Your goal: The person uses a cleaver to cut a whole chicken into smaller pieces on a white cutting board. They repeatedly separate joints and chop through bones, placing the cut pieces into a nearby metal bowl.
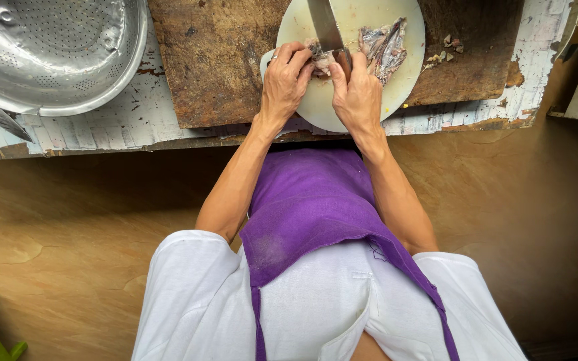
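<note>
Both hands work close together at the near edge of a round white cutting board (316,110). The left hand (283,80) has its fingers curled down onto a small piece of fish (320,61), pinning it against the board. The right hand (358,97) is closed around the handle of a broad knife (323,25), whose blade runs away from the hands across the board, its heel right beside the pinned piece. The step looks like trimming or slicing that small piece, with the cut just at or under the left fingertips. Any stroke here calls for the blade to stay clear of those curled fingers, which sit touching the fish.

Just beyond the right hand lies a larger opened fish piece (384,45), dark-skinned and glistening. Past it, further right, small scraps (451,45) rest on the dark wooden board (215,60) that carries the white one. Well to the left of the left hand sits a metal colander (48,60) on the worn, paint-flaked counter (115,127).
</note>
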Tool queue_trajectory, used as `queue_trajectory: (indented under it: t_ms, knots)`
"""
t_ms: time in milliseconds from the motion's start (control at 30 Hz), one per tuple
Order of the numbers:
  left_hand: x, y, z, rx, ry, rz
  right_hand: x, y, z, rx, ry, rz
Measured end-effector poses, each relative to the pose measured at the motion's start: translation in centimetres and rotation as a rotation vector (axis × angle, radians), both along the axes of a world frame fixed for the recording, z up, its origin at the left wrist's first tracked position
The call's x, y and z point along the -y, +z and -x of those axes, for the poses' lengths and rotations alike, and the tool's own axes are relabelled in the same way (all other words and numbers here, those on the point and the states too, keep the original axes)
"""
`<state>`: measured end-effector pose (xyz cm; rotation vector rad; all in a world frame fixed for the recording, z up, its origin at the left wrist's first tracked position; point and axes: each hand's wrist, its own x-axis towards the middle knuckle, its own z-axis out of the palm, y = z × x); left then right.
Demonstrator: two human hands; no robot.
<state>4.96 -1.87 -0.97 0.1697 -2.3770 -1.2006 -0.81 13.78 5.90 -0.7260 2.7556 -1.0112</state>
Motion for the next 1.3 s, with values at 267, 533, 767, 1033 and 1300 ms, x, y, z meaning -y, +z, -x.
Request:
queue_trajectory:
  t_ms: [267, 533, 767, 1033, 1300]
  knots:
    - [-0.5, -1.8, 0.0, 0.007, 0.002, -0.038, -1.0, 8.8, -1.2, -0.029, -0.041, 0.688]
    - [0.2, 0.0, 0.2, -0.055, 0.008, 0.049, 1.2, -0.6, 0.8, 0.008, 0.021, -0.046]
    - [-0.3, 0.3, -1.4, 0.008, -0.076, 0.049, 0.0, 3.7, 0.8, 0.234, -0.105, 0.084]
    - [-1.4, -2.6, -2.0, 0.038, -0.003, 0.121, -2.4, 9.6, -3.0, 0.088, -0.048, 0.288]
    - [-1.9, -2.5, -2.3, -0.015, 0.018, 0.097, -2.8, 3.7, -5.3, -0.157, -0.003, 0.008]
